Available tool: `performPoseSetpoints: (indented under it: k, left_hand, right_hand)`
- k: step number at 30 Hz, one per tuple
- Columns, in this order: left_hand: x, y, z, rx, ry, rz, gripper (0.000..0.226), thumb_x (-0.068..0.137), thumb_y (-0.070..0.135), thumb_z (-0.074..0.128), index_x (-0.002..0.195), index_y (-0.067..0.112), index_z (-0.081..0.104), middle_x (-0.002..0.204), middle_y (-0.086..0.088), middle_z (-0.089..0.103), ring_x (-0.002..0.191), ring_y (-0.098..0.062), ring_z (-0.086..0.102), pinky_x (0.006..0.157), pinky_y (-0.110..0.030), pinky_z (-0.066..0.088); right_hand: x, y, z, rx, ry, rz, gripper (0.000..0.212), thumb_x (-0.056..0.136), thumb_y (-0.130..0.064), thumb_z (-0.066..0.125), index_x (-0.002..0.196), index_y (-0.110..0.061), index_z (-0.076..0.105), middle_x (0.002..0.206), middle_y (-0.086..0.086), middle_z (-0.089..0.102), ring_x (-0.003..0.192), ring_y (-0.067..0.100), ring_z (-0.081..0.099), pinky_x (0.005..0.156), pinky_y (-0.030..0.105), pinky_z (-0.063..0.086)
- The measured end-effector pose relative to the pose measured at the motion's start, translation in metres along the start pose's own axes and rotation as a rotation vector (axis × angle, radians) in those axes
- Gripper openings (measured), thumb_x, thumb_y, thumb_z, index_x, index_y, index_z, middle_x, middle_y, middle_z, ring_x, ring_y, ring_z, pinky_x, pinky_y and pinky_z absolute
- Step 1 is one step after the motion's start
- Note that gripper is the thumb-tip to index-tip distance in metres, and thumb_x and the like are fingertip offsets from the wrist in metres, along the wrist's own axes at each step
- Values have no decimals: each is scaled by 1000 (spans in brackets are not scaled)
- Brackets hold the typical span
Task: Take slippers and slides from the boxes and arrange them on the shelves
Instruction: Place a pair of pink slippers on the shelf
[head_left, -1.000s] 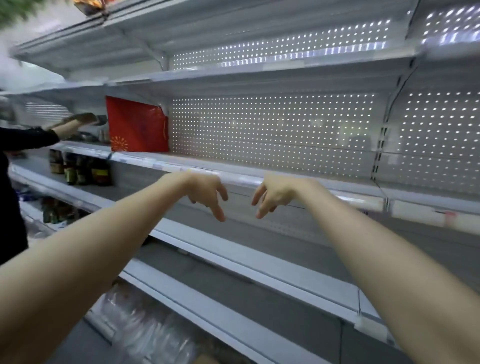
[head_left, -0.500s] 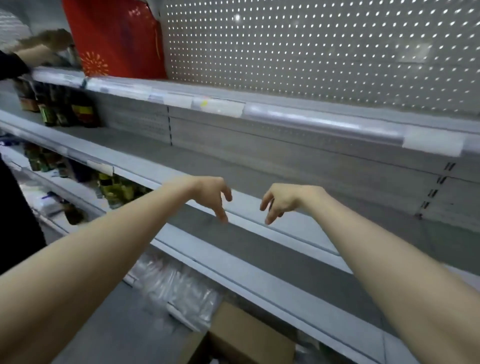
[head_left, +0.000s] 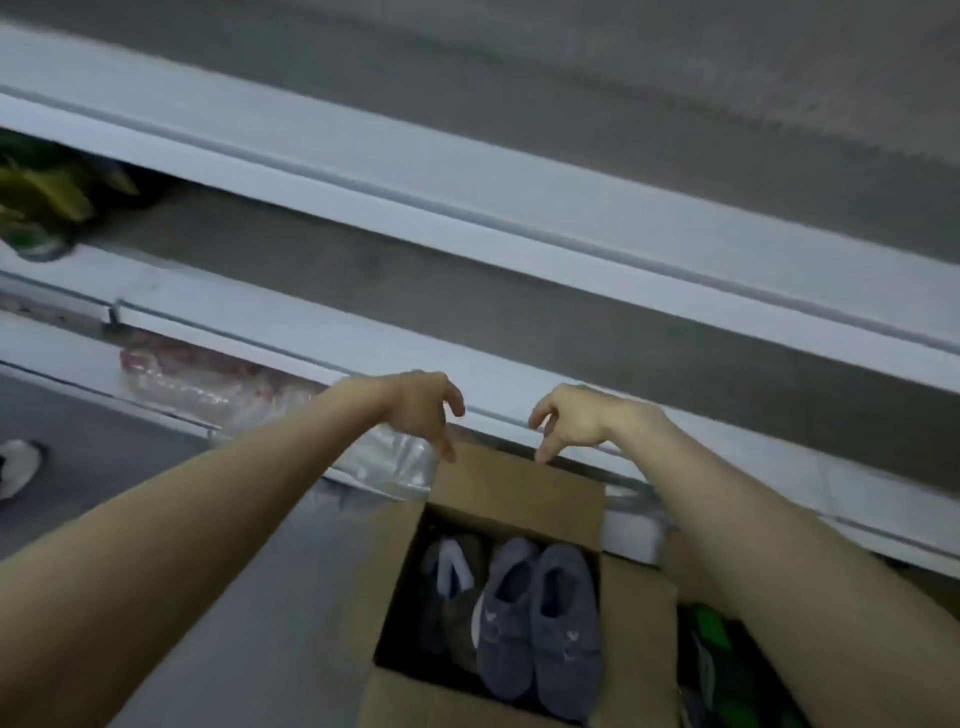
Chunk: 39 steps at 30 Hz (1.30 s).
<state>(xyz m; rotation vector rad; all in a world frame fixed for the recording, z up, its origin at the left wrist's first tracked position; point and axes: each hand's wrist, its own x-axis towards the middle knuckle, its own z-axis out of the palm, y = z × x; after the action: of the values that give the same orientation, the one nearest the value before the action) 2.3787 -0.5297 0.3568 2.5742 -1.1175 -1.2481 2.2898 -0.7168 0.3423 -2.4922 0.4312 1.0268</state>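
Note:
An open cardboard box (head_left: 511, 486) stands on the floor under the lowest shelf. Inside it a pair of blue-grey slippers (head_left: 537, 621) lies side by side, with darker footwear (head_left: 449, 577) to their left. My left hand (head_left: 423, 408) and my right hand (head_left: 569, 421) hang above the box's far flap with fingers loosely drooping, holding nothing. Grey shelves (head_left: 467, 208) run across the view above them.
Clear plastic packs (head_left: 228, 387) lie under the bottom shelf left of the box. A second box with green items (head_left: 722, 654) is at the lower right. Yellow-green packets (head_left: 41, 192) sit on a shelf at far left. A white shoe (head_left: 18, 467) is on the floor.
The view has swung down from the upper shelves to the floor, bringing the open box of slippers into sight. Both hands stay outstretched and loose, now above the box.

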Motion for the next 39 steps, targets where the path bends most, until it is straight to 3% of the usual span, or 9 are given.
performPoseSetpoints:
  k: [7, 13, 18, 21, 26, 29, 33, 36, 39]
  left_hand:
    - [90, -38, 105, -112, -225, 6, 72, 74, 34, 76, 135, 15, 44, 128, -6, 56, 115, -23, 53, 96, -29, 42]
    - [151, -63, 199, -215, -325, -14, 68, 75, 26, 76, 133, 6, 46, 128, -10, 55, 116, -23, 53, 84, -19, 46]
    - [192, -87, 282, -234, -387, -38, 78, 70, 35, 79, 136, 13, 43, 129, -7, 55, 116, -21, 53, 97, -32, 44]
    - [209, -90, 320, -254, -403, -25, 68, 74, 30, 76, 133, 15, 46, 129, -5, 56, 116, -21, 53, 93, -26, 41]
    - [237, -82, 368, -274, -364, 44, 59, 73, 26, 77, 125, 14, 52, 121, -1, 60, 110, -17, 55, 85, -19, 40]
    - [255, -74, 390, -294, -318, 95, 66, 72, 30, 78, 129, 16, 48, 122, 0, 59, 108, -13, 54, 85, -20, 40]
    - [277, -62, 419, -264, -314, 120, 85, 73, 28, 77, 144, 16, 31, 145, -5, 39, 133, -21, 36, 107, -31, 34]
    - [291, -54, 440, -157, -293, 165, 87, 71, 32, 77, 144, 17, 31, 143, -6, 40, 132, -25, 34, 106, -38, 35]
    - [296, -56, 455, -43, -273, 159, 74, 72, 38, 73, 136, 20, 41, 129, -7, 48, 123, -28, 34, 97, -40, 39]
  right_hand:
    - [69, 57, 114, 184, -131, 113, 62, 80, -28, 75, 135, -15, 49, 138, 4, 49, 123, 22, 48, 100, 28, 40]
    - [124, 100, 214, 328, -213, 193, 60, 79, -22, 76, 132, -11, 51, 129, 10, 57, 114, 23, 55, 97, 31, 45]
    - [162, 123, 283, 391, -208, 211, 59, 81, -19, 74, 134, -10, 49, 133, 10, 54, 120, 23, 52, 94, 25, 41]
    - [179, 140, 317, 384, -168, 215, 56, 81, -19, 74, 131, -11, 52, 131, 9, 55, 119, 24, 52, 89, 23, 39]
    - [196, 172, 363, 351, -113, 253, 54, 78, -23, 76, 127, -14, 55, 125, 10, 57, 114, 28, 54, 92, 34, 46]
    - [201, 188, 382, 331, -83, 247, 45, 79, -26, 74, 119, -13, 58, 113, 9, 64, 108, 29, 58, 89, 39, 48]
    - [205, 208, 410, 304, -42, 243, 58, 80, -30, 72, 129, -11, 49, 123, 11, 61, 117, 30, 54, 102, 42, 38]
    - [209, 217, 428, 204, -14, 217, 52, 80, -32, 69, 125, -14, 48, 117, 8, 63, 119, 28, 50, 105, 35, 24]
    - [212, 217, 436, 171, 34, 176, 52, 81, -31, 67, 128, -18, 49, 114, 4, 64, 119, 25, 49, 99, 28, 16]
